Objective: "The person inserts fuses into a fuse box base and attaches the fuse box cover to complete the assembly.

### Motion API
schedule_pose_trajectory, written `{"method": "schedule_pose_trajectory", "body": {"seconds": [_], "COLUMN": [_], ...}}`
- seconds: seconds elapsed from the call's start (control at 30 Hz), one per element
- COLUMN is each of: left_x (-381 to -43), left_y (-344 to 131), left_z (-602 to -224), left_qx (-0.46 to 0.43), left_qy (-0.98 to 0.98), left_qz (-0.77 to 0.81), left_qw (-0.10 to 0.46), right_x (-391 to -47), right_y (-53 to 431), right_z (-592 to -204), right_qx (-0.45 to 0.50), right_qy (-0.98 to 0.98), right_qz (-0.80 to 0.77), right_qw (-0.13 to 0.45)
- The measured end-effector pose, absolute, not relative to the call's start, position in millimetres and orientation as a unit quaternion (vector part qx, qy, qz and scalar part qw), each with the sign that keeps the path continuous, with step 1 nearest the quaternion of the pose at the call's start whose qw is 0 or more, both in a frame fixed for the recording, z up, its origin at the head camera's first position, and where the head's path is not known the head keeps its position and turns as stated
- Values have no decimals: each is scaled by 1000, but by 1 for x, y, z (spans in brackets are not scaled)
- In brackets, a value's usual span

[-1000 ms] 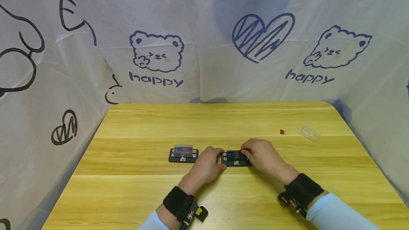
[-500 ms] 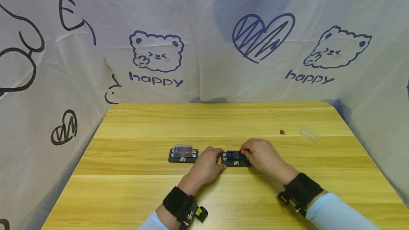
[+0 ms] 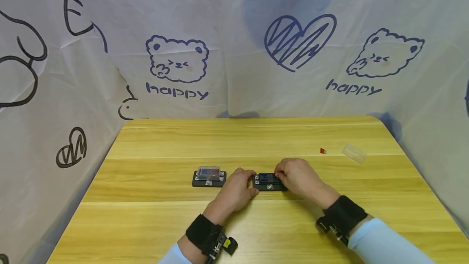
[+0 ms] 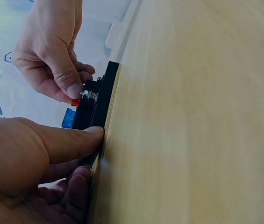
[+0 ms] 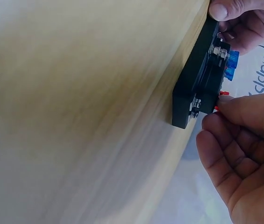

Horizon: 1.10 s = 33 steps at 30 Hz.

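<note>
A black fuse block (image 3: 261,187) lies on the table in front of me in the head view. My left hand (image 3: 236,189) grips its left end between thumb and fingers. At the block's right part, my right hand (image 3: 298,176) pinches a red blade fuse (image 4: 75,101) that sits at the top of the block; the fingers mostly cover it, so how deep it sits is hidden. Blue blade fuses (image 5: 232,63) stand in the block's other end in the right wrist view. Metal terminal screws (image 5: 195,106) show along the block's side.
Left of my left hand stands a second fuse block (image 3: 209,183) under a clear cover (image 3: 209,172). A loose red fuse (image 3: 323,150) and a loose clear cover (image 3: 353,153) lie at the back right of the wooden table (image 3: 165,223). White cloth (image 3: 234,52) hangs behind.
Both hands stay at the fuse block with almost no movement. The whole head view has shifted very slightly.
</note>
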<state>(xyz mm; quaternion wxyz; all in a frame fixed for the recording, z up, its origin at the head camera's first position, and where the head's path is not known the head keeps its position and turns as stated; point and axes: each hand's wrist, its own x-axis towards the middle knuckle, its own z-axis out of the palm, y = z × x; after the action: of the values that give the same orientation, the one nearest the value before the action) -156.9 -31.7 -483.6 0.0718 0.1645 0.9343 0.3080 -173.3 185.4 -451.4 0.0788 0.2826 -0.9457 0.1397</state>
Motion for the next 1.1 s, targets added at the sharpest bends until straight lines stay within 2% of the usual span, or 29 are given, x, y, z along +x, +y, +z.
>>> {"method": "schedule_pose_trajectory", "body": {"seconds": [0.53,1.1], "left_x": [-156,-156], "left_y": [-32,-33], "left_z": [-482,-482], "left_qx": [156,157], "left_qy": [934,933], "left_qz": [313,314], "left_qw": [77,81], "right_x": [-173,-173], "right_y": [187,193], "right_z": [-452,-454], "right_qx": [250,253], "right_qy": [-950,-951], "right_qz": [176,166], "right_qw": [54,61]}}
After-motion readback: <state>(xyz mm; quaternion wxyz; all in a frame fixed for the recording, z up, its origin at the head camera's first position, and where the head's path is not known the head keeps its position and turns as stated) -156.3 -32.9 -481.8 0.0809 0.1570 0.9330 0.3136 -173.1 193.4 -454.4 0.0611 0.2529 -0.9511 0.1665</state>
